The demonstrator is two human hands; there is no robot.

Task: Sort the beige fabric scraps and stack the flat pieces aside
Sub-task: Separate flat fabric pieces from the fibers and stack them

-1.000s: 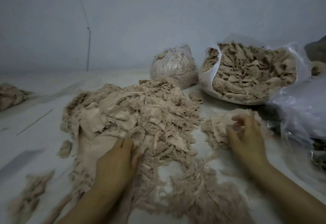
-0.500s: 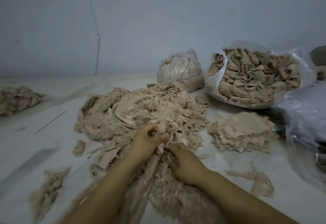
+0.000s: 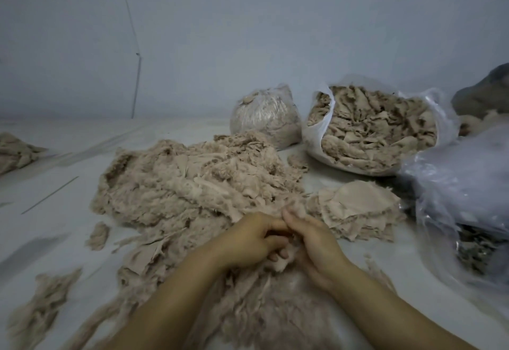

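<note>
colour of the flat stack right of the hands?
Beige; the stack shows best in the head view.

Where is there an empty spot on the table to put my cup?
Bare white tabletop lies left of the big beige scrap heap, before the small far-left pile. The right is crowded: flat-piece stack, open scrap bag, crumpled clear plastic.

A pale table [image 3: 68, 184] carries a big heap of beige scraps [image 3: 192, 184] at centre. At three o'clock lies a stack of flat pieces [image 3: 358, 206]; at one o'clock, an open plastic bag [image 3: 377, 129] and a tied bag [image 3: 264, 115], both holding scraps. Loose tufts [image 3: 35, 314] lie at eight o'clock.
</note>
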